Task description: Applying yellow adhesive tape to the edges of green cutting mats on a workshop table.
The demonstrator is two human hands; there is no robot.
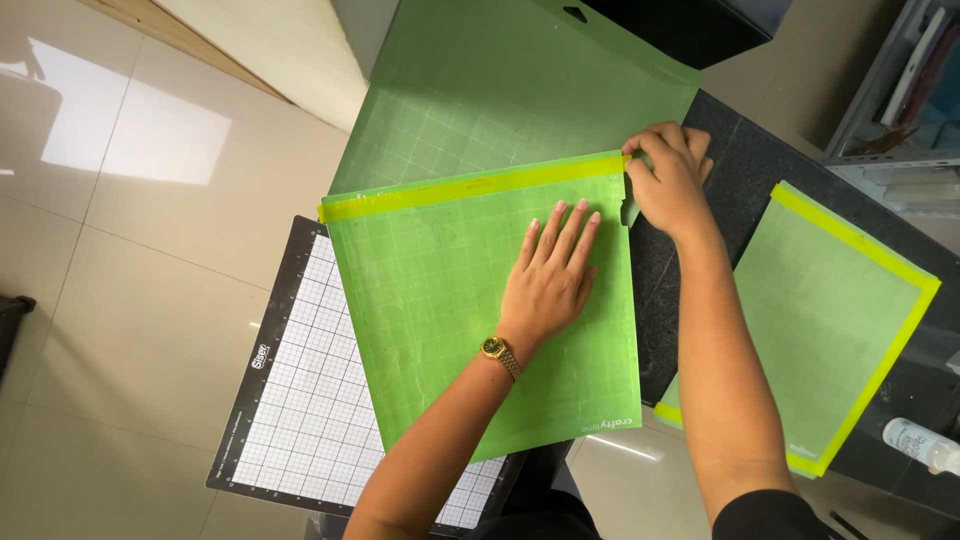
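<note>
The left hand (552, 270) lies flat, fingers together, on the green mat (480, 320) overhanging the tabletop (740, 170). The right hand (668, 178) pinches its yellow tape (470, 188) at the far right corner. The mat looks thin, light and flexible, best held at the edges.

Left hand (552, 272) flat on green mat (440, 330); right hand (668, 178) (fingers seemingly pinching) tape (470, 189).
</note>
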